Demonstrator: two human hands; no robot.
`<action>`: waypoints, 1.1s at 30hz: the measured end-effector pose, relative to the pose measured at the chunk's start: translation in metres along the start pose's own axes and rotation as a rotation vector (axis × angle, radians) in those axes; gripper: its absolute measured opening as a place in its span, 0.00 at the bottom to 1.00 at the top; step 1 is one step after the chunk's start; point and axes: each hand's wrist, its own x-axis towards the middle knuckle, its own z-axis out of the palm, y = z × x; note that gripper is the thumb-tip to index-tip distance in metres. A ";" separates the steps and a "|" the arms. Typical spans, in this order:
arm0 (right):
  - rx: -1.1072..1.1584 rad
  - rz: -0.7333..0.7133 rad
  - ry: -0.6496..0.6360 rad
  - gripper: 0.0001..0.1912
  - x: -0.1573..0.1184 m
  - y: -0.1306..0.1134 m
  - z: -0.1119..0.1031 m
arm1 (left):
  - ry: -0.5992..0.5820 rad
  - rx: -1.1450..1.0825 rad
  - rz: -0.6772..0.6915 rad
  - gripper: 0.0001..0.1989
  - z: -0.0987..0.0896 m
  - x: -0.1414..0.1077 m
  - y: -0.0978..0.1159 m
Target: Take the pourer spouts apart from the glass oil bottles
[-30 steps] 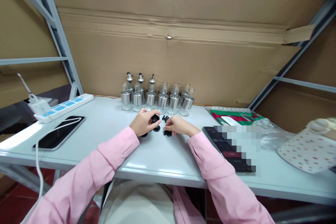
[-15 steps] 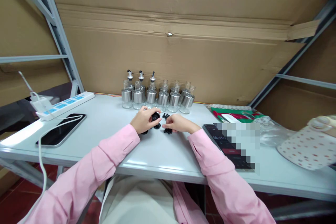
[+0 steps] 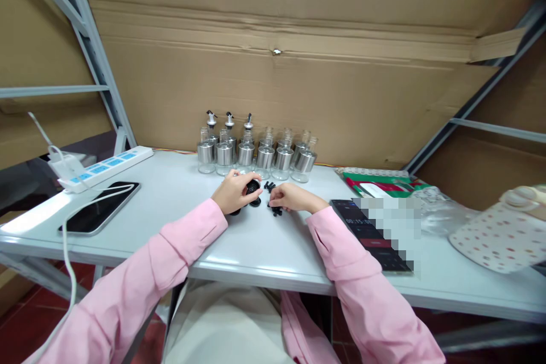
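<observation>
Gripping a black ringed cap (image 3: 253, 186) between thumb and fingers, the left hand (image 3: 234, 192) sits just above the bench (image 3: 256, 250), a black disc (image 3: 256, 202) lying beneath its fingertips. The right hand (image 3: 292, 198), apart from the left, reaches down with fingertips drawn together at a cluster of small black parts (image 3: 277, 210); whether it pinches one, I cannot tell. More small black pieces (image 3: 269, 186) lie just beyond. Behind stand glass bottles with metal sleeves (image 3: 224, 154), three topped by pourer spouts (image 3: 229, 120). Leftward are a smartphone (image 3: 100, 209) and a power strip (image 3: 106, 169); rightward, a phone showing a timer (image 3: 362, 227).
</observation>
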 end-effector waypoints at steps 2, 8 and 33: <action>-0.060 -0.042 0.005 0.09 0.000 0.001 -0.001 | -0.009 0.009 -0.004 0.12 -0.001 0.000 0.001; -0.142 -0.161 0.089 0.12 0.004 0.002 0.001 | -0.012 0.007 -0.001 0.12 -0.001 0.000 0.001; 0.566 -0.414 0.235 0.15 0.003 -0.026 0.016 | 0.140 0.011 0.020 0.15 -0.001 0.000 0.001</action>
